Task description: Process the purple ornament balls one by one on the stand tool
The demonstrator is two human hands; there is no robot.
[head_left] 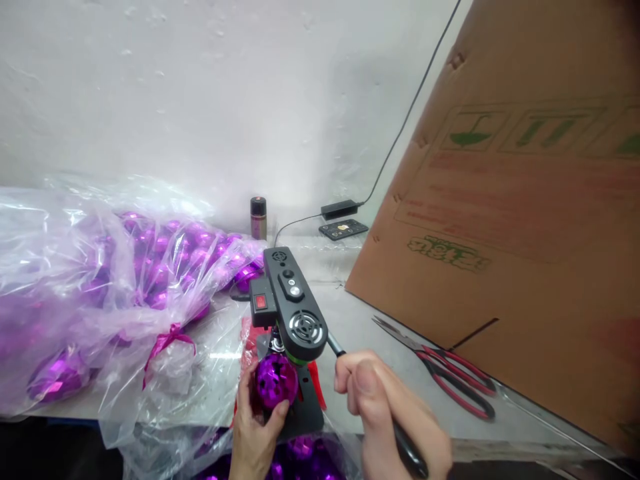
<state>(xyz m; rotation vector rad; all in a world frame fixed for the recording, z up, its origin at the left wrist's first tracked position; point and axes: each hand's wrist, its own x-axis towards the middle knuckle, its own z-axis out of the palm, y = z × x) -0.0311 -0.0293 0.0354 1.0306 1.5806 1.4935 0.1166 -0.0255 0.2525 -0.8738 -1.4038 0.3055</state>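
My left hand (257, 427) is wrapped round a shiny purple ball (277, 381), holding it beneath the rounded head of a small black machine (296, 300). Closed on a lever with a black handle (411, 452) is my right hand (393, 417), at the machine's right side. A red switch (261, 301) sits on the machine's left box. Part of the machine's dark base (307, 413) shows behind the ball, with red material beside it. The contact between the ball's top and the machine is partly hidden by the head.
Clear plastic bags (125, 280) of purple balls cover the left side. A small bottle (259, 219), a phone (343, 229) and a black adapter (339, 210) are at the back. Red-handled scissors (450, 373) lie right, beside a large cardboard box (520, 220). More purple balls show below the table edge.
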